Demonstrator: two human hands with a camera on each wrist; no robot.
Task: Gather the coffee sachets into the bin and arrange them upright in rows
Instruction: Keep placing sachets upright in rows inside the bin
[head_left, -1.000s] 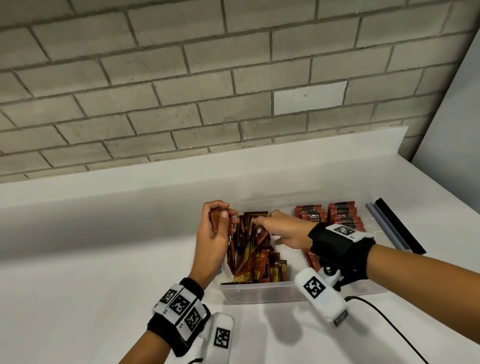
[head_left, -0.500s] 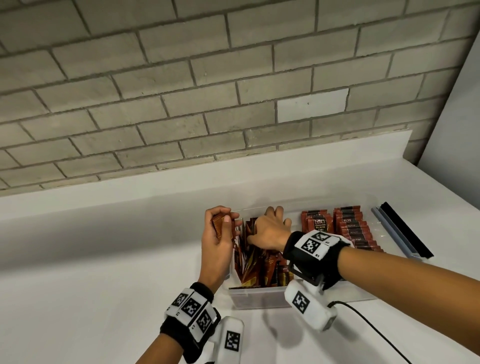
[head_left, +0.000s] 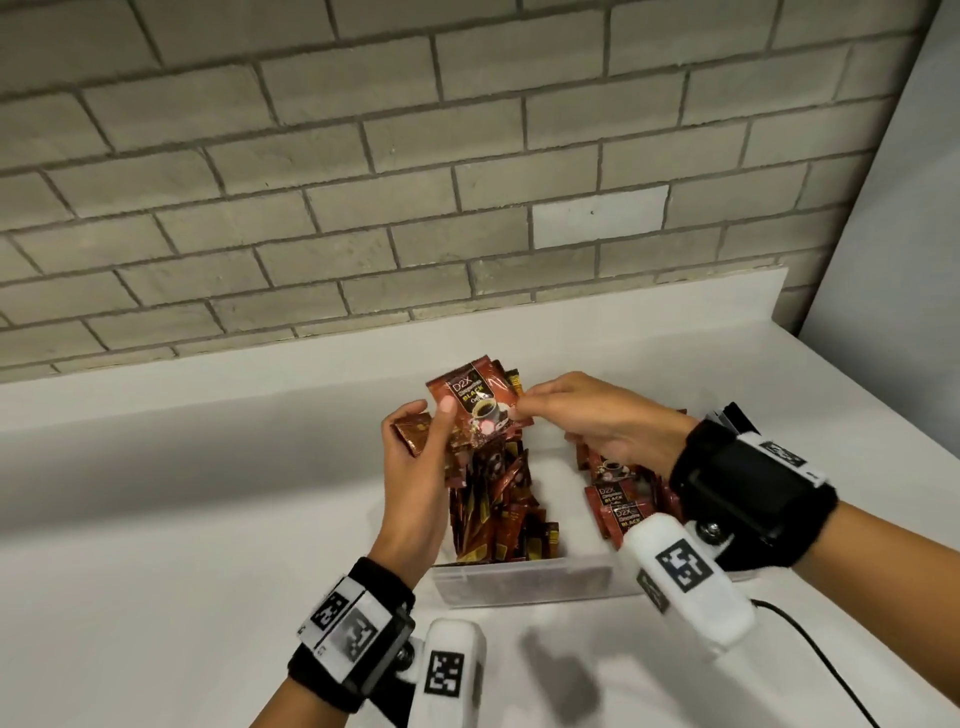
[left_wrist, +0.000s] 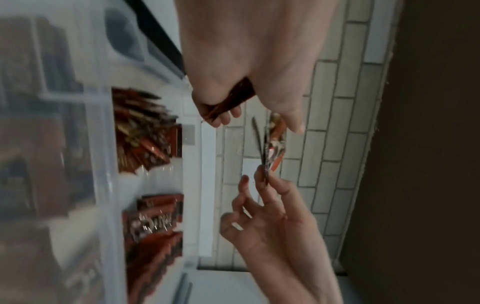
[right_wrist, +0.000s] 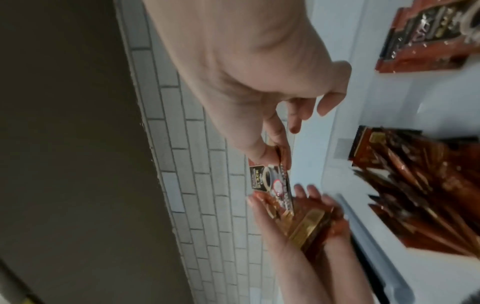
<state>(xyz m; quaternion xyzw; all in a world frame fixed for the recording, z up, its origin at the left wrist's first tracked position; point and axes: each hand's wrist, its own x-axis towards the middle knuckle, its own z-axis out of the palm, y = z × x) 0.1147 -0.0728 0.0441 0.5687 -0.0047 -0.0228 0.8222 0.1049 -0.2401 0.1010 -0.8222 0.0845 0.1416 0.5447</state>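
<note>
A few red-brown coffee sachets (head_left: 475, 402) are held up above the far left corner of the bin (head_left: 524, 582), the front one facing the head camera with a printed cup of black coffee on it. The right hand (head_left: 597, 421) pinches the right edge of these sachets between thumb and forefinger, its other fingers loosely curled beneath. The left hand (head_left: 415, 467) is curled round a second small stack of sachets (head_left: 413, 434) in its palm, and its thumb reaches up to touch the lower left of the raised ones. Below the hands, the clear plastic bin sits on the white surface (head_left: 182, 545). In the bin's left part a loose heap of sachets (head_left: 498, 514) leans at mixed angles, while on its right side a neater row of sachets (head_left: 618, 504) stands upright, partly hidden by the right wrist. A bare strip of bin floor separates the two groups. A dark flat lid (head_left: 727, 415) lies just beyond the bin on the right, mostly covered by the wrist. A grey brick wall (head_left: 363, 182) rises behind the surface.
</note>
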